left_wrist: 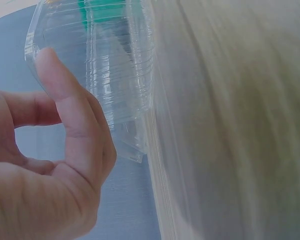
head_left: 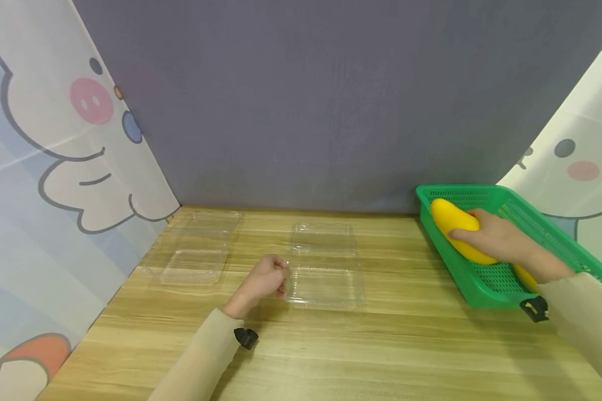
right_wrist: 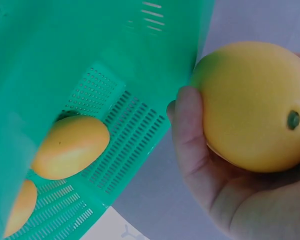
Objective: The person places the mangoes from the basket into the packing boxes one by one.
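My right hand grips a large yellow mango over the green plastic basket. In the right wrist view, fingers and thumb wrap round the mango, its small green stem end facing the camera. On the table's middle lies an open clear plastic clamshell box, lid folded back towards the wall. My left hand pinches its left rim; the left wrist view has the curled fingers at the wall of the box. More mangoes lie inside the basket.
A second open clear clamshell box lies on the wooden table to the left. Behind the table rises a grey backdrop. Cartoon-print curtains hang at both sides.
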The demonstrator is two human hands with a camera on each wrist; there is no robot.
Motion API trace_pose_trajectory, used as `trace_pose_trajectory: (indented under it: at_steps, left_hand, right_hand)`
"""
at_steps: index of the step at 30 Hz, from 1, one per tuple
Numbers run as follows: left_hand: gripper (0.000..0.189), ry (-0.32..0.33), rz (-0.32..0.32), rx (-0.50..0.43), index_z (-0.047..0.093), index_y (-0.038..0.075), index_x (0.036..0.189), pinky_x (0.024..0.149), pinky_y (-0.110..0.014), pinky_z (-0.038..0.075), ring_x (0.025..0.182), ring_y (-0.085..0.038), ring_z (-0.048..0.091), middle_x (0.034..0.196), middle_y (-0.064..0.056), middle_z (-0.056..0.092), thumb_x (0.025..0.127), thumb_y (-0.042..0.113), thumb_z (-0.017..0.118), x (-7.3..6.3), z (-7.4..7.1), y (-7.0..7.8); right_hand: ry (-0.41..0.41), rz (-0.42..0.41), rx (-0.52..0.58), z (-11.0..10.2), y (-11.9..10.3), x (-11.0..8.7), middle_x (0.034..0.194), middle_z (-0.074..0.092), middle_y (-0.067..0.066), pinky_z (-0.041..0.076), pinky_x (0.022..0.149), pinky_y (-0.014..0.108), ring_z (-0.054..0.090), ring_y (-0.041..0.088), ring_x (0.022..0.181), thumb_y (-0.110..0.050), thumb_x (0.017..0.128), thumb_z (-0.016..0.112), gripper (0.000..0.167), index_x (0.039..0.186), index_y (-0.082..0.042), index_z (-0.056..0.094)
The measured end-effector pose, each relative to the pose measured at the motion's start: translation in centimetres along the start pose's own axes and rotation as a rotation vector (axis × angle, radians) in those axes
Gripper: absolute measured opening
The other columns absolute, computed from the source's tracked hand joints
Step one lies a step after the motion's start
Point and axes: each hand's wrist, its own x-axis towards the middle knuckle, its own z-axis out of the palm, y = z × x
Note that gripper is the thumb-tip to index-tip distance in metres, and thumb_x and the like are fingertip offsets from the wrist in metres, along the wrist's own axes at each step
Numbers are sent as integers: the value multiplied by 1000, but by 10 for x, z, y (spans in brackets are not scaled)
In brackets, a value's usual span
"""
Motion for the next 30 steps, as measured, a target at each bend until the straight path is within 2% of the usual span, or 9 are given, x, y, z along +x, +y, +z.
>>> trace_pose_trajectory:
  at_steps: [7, 20, 30]
  left_hand:
    - [12, 1, 4, 4, 55, -5, 106, 54, -31, 58, 56, -19, 57, 75, -14, 56, 99, 4, 54, 2, 0, -1]
    - [12, -12, 13, 5, 54, -6, 107, 54, -30, 57, 56, -19, 57, 74, -12, 55, 99, 4, 53, 2, -1, -4]
    - [12, -14, 5, -2, 54, -5, 107, 54, -31, 57, 57, -19, 57, 73, -11, 55, 100, 4, 53, 1, -1, -3]
  right_hand:
    - [10, -22, 22, 4, -9, 0, 98, 60, 16, 41, 62, 32, 55, 26, 79, -51, 99, 54, 85, 146, 16, 30]
    - [-9, -27, 65, 12, -26, -1, 98, 60, 15, 45, 60, 33, 56, 25, 77, -49, 99, 56, 84, 149, 12, 28]
    - [-18, -67, 63, 22, -52, -13, 89, 59, 9, 45, 58, 33, 55, 22, 71, -47, 98, 58, 82, 150, 9, 29]
